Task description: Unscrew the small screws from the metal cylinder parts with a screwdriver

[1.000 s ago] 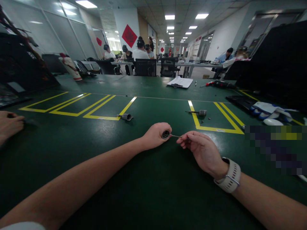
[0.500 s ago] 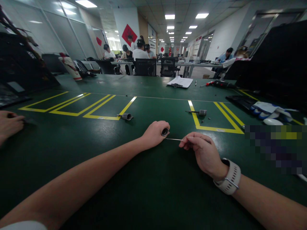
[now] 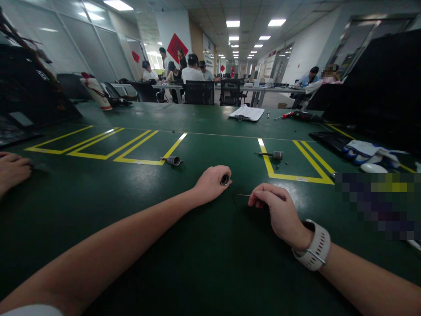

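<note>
My left hand is closed around a small hollow metal cylinder, its dark open end facing me. In my right hand, the fingers pinch a thin metal rod, like a slim screwdriver shaft; its other end is hidden in the palm. The rod's tip points left, a short gap away from the cylinder. Beyond my left hand, a similar metal cylinder lies on the yellow tape. Another metal cylinder with a thin dark shaft lies to the right, beside small dark bits.
The green table bears yellow tape outlines. A clipboard with papers, a red-and-black tool, gloves and a white mouse lie farther off. Another person's hand rests at the left edge.
The rod in my right hand has drawn back from the cylinder, as that hand shifted slightly right and down. My left hand stays nearly in place, still gripping the cylinder.
</note>
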`<action>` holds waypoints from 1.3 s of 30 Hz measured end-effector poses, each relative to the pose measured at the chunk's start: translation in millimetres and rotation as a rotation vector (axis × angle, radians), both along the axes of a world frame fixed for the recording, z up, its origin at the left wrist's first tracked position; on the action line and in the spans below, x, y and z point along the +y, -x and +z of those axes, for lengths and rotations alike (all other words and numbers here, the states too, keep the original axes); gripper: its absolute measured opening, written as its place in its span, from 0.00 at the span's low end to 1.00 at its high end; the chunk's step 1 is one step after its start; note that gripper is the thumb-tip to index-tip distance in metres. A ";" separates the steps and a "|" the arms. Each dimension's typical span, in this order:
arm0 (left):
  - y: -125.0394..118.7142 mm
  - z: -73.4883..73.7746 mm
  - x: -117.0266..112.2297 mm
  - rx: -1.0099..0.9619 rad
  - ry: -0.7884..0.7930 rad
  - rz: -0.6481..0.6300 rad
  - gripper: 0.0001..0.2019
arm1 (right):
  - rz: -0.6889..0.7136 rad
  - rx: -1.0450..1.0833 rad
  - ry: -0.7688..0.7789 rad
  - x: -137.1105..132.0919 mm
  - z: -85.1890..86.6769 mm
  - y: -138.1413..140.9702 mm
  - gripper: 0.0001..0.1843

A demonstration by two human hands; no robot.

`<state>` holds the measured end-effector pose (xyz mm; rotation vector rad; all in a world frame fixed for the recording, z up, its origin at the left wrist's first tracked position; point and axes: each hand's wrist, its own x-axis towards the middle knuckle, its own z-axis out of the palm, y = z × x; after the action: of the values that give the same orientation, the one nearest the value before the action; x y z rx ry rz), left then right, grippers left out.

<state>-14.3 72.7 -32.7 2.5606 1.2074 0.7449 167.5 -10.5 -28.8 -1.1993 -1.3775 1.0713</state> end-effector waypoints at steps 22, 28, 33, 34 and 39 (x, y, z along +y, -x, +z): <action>18.8 4.1 19.6 -0.197 0.063 0.050 0.11 | 0.078 -0.022 -0.140 -8.3 7.1 3.7 0.07; 20.2 -0.7 24.0 -0.215 0.085 -0.084 0.10 | 0.031 0.108 -0.122 2.4 18.6 9.0 0.05; 18.1 -0.5 20.6 -0.235 0.109 -0.037 0.14 | -0.006 0.245 -0.110 17.9 21.0 20.0 0.04; 17.6 -0.2 19.4 -0.235 0.121 -0.028 0.14 | 0.002 0.271 -0.103 19.2 19.6 22.5 0.05; 15.0 -0.1 17.5 -0.199 0.128 -0.001 0.09 | 0.085 0.260 -0.106 16.9 7.8 29.0 0.05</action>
<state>-29.4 90.2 -32.8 2.3225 1.1514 0.8685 138.6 6.4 -21.0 -0.8970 -1.2741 1.1547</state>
